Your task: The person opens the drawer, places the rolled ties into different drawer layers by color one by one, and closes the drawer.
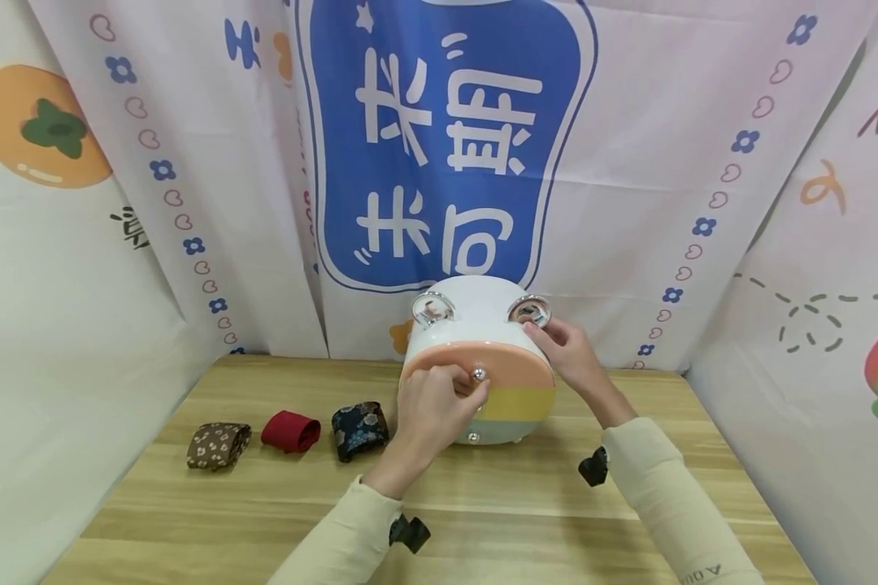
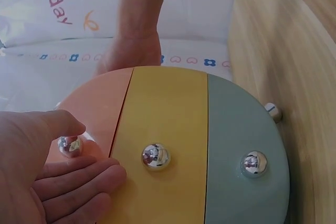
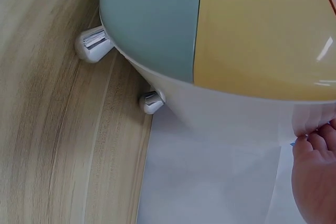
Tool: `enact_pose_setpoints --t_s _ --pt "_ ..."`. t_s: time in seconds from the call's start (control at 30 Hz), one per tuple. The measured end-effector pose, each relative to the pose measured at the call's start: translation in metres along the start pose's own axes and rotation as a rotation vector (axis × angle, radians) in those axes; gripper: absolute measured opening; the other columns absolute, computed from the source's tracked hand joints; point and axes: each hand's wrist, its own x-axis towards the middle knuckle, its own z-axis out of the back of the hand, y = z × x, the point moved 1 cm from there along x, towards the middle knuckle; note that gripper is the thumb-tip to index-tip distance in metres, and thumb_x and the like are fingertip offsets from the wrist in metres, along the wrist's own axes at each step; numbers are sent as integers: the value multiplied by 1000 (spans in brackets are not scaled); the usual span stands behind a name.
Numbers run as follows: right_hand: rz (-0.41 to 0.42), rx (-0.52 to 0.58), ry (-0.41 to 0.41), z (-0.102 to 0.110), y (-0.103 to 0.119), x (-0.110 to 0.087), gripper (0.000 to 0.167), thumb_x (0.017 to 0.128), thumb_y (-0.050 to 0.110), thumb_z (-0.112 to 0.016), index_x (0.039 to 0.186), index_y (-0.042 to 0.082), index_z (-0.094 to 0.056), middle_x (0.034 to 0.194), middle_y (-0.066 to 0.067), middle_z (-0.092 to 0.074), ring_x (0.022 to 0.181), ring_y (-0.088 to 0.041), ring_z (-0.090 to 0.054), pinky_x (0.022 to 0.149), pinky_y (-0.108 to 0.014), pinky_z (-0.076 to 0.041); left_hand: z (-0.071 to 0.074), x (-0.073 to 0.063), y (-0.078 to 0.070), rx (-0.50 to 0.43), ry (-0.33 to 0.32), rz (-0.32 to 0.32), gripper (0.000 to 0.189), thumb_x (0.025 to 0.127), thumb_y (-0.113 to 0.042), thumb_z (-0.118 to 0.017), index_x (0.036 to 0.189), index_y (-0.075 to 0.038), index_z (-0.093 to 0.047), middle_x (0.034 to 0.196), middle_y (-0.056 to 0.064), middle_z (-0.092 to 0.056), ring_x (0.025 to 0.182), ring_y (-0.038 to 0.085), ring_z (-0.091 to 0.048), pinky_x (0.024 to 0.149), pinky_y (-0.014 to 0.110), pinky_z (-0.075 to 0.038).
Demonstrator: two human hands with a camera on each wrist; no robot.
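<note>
A small white cabinet (image 1: 475,313) stands on the table, with round mirrored eyes on top and an orange, a yellow and a green drawer front. My left hand (image 1: 433,406) is at the orange drawer (image 2: 105,103). In the left wrist view, its thumb and loosely bent fingers lie on either side of the silver knob (image 2: 70,146), with the knob showing between them. My right hand (image 1: 567,353) rests its fingertips against the cabinet's white side, just below the right mirrored eye (image 1: 530,310). In the right wrist view, part of that hand (image 3: 317,169) is cut off by the frame edge.
Left of the cabinet, a row of rolled cloths lies on the wooden table (image 1: 512,520): a dark floral one (image 1: 360,431), a red one (image 1: 290,431) and a brown flowered one (image 1: 219,445). A printed curtain (image 1: 629,162) hangs close behind the cabinet.
</note>
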Motion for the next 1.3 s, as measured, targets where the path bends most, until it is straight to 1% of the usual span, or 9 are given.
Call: enact_pose_setpoints --t_s 0.17,0.33,0.6,0.73,0.9,1.0,1.1,1.2,1.3 --pt "5 16 2 -4 1 -1 53 104 54 -60 142 18 -66 141 -10 -68 120 -25 -67 95 -30 -57 0 1 0 -6 -6 -1 26 90 -41 -81 71 -24 -77 61 -13 -69 49 -2 -52 44 21 -37" --pt "6 20 -2 -7 3 -2 51 106 51 -59 141 15 -66 138 -14 -69 117 -24 -66 92 -26 -57 2 2 0 -5 -9 -2 27 89 -40 -81 68 -24 -75 58 -14 -65 47 -2 -48 43 21 -36" --pt "9 23 13 -9 3 -2 50 107 50 -57 141 15 -66 142 -12 -66 120 -24 -64 93 -22 -56 4 2 2 -3 -8 -12 27 90 -39 -81 69 -22 -76 59 -12 -67 47 -2 -48 44 21 -36" --pt "22 17 14 -9 3 -2 49 107 50 -57 142 15 -66 144 -11 -66 119 -20 -65 93 -21 -55 4 -1 2 -5 -8 -25 27 90 -38 -81 69 -22 -75 58 -12 -66 46 -3 -46 43 20 -34" --pt "37 18 0 -8 3 -2 48 107 47 -58 140 13 -67 137 -15 -69 111 -18 -66 89 -22 -57 5 -4 0 -12 -10 -49 29 91 -38 -80 67 -22 -73 56 -12 -63 45 -3 -44 43 20 -33" --pt "33 23 -2 -7 3 -3 49 106 49 -58 140 14 -67 137 -14 -70 112 -18 -67 89 -23 -57 6 -6 -1 -14 -6 -49 29 91 -38 -79 67 -22 -73 56 -13 -64 45 -3 -45 44 19 -35" --pt "24 25 3 -4 3 -4 51 106 50 -59 141 13 -66 137 -15 -70 114 -18 -67 90 -23 -57 7 -9 -3 -23 5 -41 28 92 -39 -79 69 -22 -75 59 -12 -67 48 -4 -49 45 18 -38" --pt "16 25 4 -2 2 -6 52 106 50 -59 140 12 -66 133 -17 -71 111 -19 -68 89 -24 -58 8 -13 -5 -39 13 -40 27 92 -38 -80 70 -22 -75 61 -12 -69 49 -5 -52 47 18 -40" --pt "11 20 1 -2 2 -6 53 106 52 -58 139 11 -66 130 -18 -71 109 -20 -68 88 -25 -59 10 -16 -7 -39 14 -50 27 92 -37 -80 70 -22 -75 60 -12 -68 49 -5 -50 46 17 -39"
